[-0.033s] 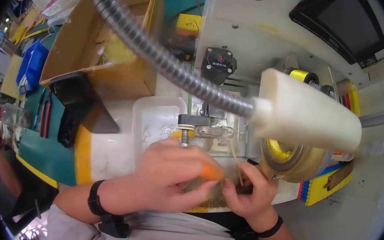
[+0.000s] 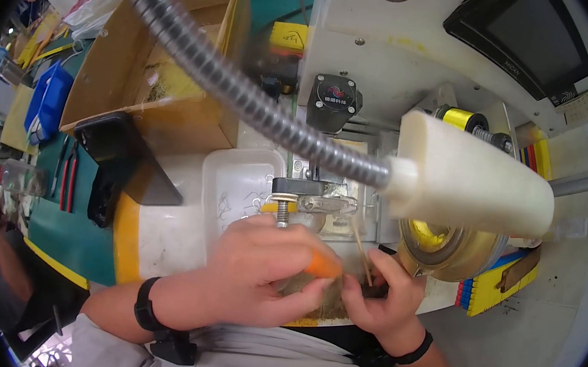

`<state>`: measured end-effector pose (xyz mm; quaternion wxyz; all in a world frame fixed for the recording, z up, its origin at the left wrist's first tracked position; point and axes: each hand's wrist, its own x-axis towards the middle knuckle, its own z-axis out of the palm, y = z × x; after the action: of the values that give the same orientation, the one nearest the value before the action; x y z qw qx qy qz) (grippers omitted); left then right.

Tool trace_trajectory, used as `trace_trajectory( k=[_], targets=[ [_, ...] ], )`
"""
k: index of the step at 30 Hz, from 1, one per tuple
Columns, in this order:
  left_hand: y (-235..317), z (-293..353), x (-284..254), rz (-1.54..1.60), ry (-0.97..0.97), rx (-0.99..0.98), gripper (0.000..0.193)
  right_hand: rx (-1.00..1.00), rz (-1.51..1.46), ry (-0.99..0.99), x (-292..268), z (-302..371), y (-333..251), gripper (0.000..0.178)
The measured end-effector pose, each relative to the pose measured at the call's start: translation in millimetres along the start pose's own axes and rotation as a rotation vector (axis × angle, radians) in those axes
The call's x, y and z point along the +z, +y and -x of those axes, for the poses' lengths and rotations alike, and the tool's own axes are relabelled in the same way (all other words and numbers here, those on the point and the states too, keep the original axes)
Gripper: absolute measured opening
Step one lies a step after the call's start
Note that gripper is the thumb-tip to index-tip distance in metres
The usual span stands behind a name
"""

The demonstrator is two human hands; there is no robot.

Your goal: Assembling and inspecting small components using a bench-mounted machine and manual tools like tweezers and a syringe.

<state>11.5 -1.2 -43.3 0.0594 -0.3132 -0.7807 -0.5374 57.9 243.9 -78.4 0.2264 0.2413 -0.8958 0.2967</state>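
My left hand (image 2: 267,270) is closed in a pinch in front of the metal clamp (image 2: 328,203), an orange cover (image 2: 324,263) on its index finger. Its fingertips come close to those of my right hand (image 2: 391,294), also curled into a pinch. Whatever lies between the fingertips is too small to make out. A thin tan stick (image 2: 360,250) slants from near the clamp down into the gap between my right thumb and index finger; I cannot tell if it is gripped. Something dark shows under the right fingers. Right of that hand sits a round machine part with a yellow ring (image 2: 428,233).
A flexible metal lamp arm (image 2: 246,96) with a cream head (image 2: 478,174) crosses above the hands. Behind the left hand lie a white tray (image 2: 214,175), a black stand (image 2: 135,160) and a cardboard box (image 2: 192,126). Red-handled pliers (image 2: 69,178) rest farther left. Another person's arm (image 2: 4,246) shows at far left.
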Motion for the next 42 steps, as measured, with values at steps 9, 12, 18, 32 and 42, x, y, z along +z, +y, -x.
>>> trace_trajectory(
  k=[9, 12, 18, 32, 42],
  targets=[
    [3, 2, 4, 0.135, -0.004, 0.091, 0.013, 0.584, -1.007, -0.181, -24, -28, -56, 0.029],
    [7, -3, -6, 0.099, -0.045, 0.225, 0.012, 0.925, -1.393, -0.185, -32, -60, -65, 0.021],
    [23, -10, -25, -0.329, -0.223, 0.418, 0.017, 1.080, -1.561, -0.184, -18, -62, -65, 0.018],
    [20, -73, -43, -0.631, 0.070, 0.556, 0.031, -0.138, -0.998, 0.018, -7, -76, -37, 0.005],
    [0, -103, -36, -0.094, -0.029, -0.255, 0.021, 0.683, -1.456, -0.049, 15, -50, -65, 0.020]
  ],
)
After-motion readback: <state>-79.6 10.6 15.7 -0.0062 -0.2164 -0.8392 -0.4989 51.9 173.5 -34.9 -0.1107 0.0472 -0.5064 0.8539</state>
